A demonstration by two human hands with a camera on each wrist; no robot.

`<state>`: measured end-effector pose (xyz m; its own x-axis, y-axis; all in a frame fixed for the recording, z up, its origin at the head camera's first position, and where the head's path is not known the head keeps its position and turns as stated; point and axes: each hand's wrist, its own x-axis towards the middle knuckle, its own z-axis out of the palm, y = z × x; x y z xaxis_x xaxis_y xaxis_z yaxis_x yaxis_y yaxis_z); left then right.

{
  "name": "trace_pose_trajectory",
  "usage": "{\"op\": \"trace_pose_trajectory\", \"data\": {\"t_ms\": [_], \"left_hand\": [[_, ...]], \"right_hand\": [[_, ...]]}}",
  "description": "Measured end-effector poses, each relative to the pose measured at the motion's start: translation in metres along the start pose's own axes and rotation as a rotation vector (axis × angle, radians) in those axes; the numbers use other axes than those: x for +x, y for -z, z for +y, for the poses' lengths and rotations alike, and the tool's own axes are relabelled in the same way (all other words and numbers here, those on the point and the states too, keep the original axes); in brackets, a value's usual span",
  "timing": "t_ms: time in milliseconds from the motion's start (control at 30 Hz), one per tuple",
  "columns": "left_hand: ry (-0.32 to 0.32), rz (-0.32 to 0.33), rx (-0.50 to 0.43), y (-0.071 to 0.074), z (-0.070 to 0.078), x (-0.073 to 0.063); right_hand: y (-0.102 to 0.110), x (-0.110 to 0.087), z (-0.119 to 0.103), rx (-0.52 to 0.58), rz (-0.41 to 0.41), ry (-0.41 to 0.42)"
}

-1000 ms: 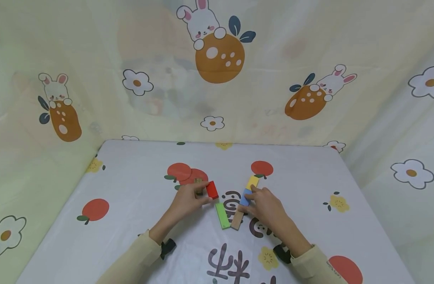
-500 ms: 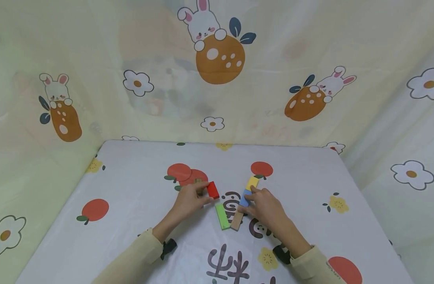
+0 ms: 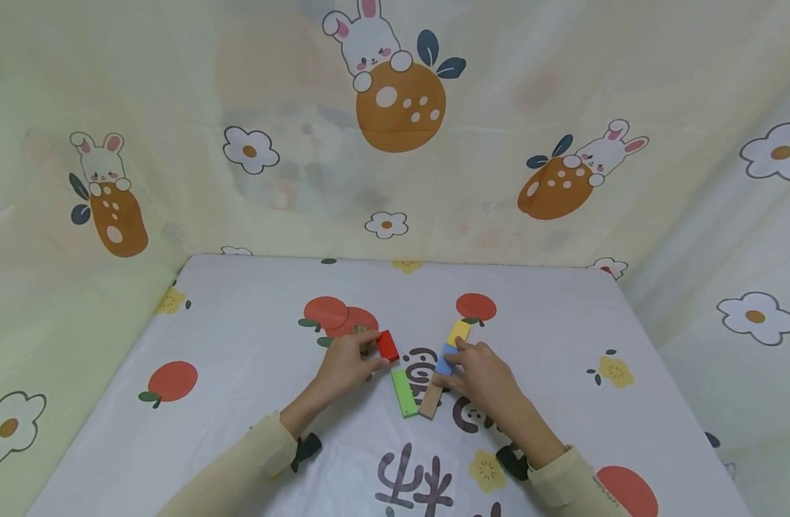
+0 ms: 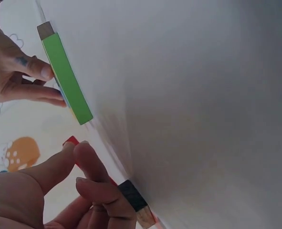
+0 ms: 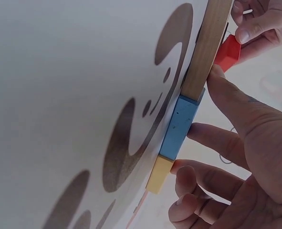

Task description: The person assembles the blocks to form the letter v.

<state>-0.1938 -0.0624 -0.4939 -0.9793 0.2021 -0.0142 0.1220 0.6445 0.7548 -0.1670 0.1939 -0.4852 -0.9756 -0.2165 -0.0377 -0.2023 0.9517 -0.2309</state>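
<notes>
My left hand [image 3: 345, 365] pinches a small red block [image 3: 388, 346] between thumb and fingertips, just beyond the far end of a green block [image 3: 404, 393]. To the right, a tan wooden block [image 3: 431, 401], a blue block [image 3: 446, 360] and a yellow block [image 3: 459, 332] lie end to end in a slanting row. My right hand [image 5: 260, 148] touches this row: the thumb at the wooden block, one finger at the blue block, another at the yellow one. Near ends of the green and wooden blocks come close together, like a V.
Beside my left fingers is a dark block [image 4: 132, 194] with a wooden piece [image 4: 145, 217] at its end, partly hidden by that hand in the head view. The white tablecloth [image 3: 240, 309] bears printed fruit, flowers and lettering. A patterned curtain [image 3: 291, 215] hangs behind the table.
My left hand and the red block have shifted very slightly to the right. The right hand and the other blocks stay where they were.
</notes>
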Motion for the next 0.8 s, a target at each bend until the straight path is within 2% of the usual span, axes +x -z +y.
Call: {"op": "trace_pose_trajectory", "data": {"t_ms": [267, 600, 800], "left_hand": [[0.004, -0.012, -0.008, -0.0017, 0.0001, 0.0005], [0.0, -0.083, -0.005, -0.0063, 0.0006, -0.0002], [-0.005, -0.102, 0.003, -0.0063, 0.0011, -0.0014]], "right_hand": [[-0.0002, 0.0005, 0.0005, 0.003, 0.002, -0.002], [-0.0005, 0.0007, 0.0014, 0.005, -0.002, -0.003], [0.0004, -0.0001, 0.0009, 0.004, 0.001, 0.002]]}}
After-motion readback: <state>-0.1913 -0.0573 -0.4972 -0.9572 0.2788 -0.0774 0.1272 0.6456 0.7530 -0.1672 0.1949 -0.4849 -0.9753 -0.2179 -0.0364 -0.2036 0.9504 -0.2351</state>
